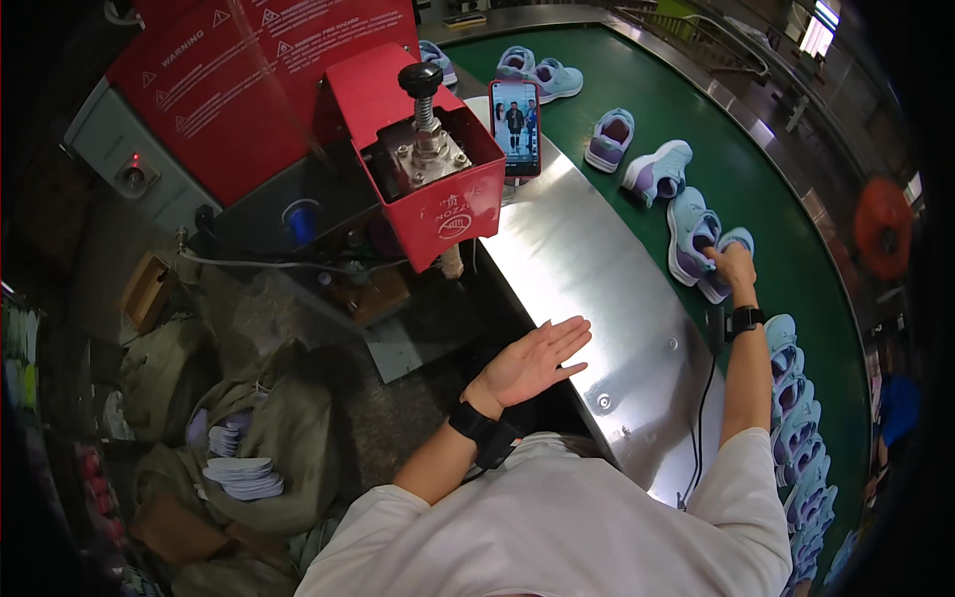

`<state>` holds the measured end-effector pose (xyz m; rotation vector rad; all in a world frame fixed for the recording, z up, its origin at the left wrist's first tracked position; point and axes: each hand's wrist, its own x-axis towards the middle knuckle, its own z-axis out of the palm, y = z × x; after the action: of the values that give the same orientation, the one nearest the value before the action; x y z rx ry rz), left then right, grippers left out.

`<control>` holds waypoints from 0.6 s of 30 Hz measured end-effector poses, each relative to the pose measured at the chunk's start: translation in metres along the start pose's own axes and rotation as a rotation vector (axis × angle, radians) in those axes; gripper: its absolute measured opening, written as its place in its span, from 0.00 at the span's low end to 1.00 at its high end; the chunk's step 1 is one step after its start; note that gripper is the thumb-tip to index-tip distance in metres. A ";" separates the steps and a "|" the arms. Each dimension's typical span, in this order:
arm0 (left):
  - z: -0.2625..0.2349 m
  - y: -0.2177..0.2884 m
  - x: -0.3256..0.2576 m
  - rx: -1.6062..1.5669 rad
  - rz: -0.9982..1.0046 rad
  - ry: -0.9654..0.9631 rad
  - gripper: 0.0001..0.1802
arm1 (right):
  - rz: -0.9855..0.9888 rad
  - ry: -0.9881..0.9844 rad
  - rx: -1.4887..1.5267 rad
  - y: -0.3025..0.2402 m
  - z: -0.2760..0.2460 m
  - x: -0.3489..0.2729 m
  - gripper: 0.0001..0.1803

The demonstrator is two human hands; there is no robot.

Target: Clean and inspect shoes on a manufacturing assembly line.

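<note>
Out over the green conveyor belt, my right hand [734, 267] is closed at the opening of a light blue and purple sneaker [741, 239], its fingers partly hidden by the shoe. Another sneaker [684, 237] of the same kind stands against it on the left. My left hand [532, 364] is held palm up with the fingers stretched out and nothing in it. It hovers near the edge of the shiny metal table [587, 289], below a red machine head [428, 179] with a black knob on top.
More sneakers [657, 171] stand along the green belt [771, 189], with a dense row [796, 428] beside my right arm. A phone [515, 129] is propped up by the machine. On the lower left, an olive sack [288, 428] holds stacked insoles [244, 478]. A black cable [701, 418] crosses the metal table.
</note>
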<state>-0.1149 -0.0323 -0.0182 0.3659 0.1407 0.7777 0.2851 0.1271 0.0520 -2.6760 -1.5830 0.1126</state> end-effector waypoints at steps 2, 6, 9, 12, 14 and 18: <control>0.000 0.002 -0.001 0.013 0.007 -0.016 0.36 | 0.013 0.033 0.051 0.008 0.002 0.006 0.28; 0.000 0.001 -0.001 0.007 -0.017 -0.002 0.36 | -0.122 0.027 0.234 0.076 0.009 0.019 0.20; 0.001 0.002 0.001 0.025 -0.033 -0.014 0.36 | -0.219 0.086 0.403 0.109 0.000 0.002 0.16; 0.005 0.009 0.002 0.065 -0.061 0.030 0.41 | -0.612 0.059 0.769 0.059 -0.048 -0.063 0.11; 0.004 0.011 0.011 -0.184 -0.187 -0.154 0.47 | -0.959 0.112 0.605 0.007 -0.088 -0.105 0.12; 0.061 0.007 0.005 0.340 0.157 -0.010 0.44 | -1.614 0.043 0.310 -0.091 -0.107 -0.158 0.13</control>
<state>-0.1004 -0.0402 0.0410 0.7098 0.2381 0.9088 0.1375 0.0334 0.1723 -0.6209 -2.7337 0.1924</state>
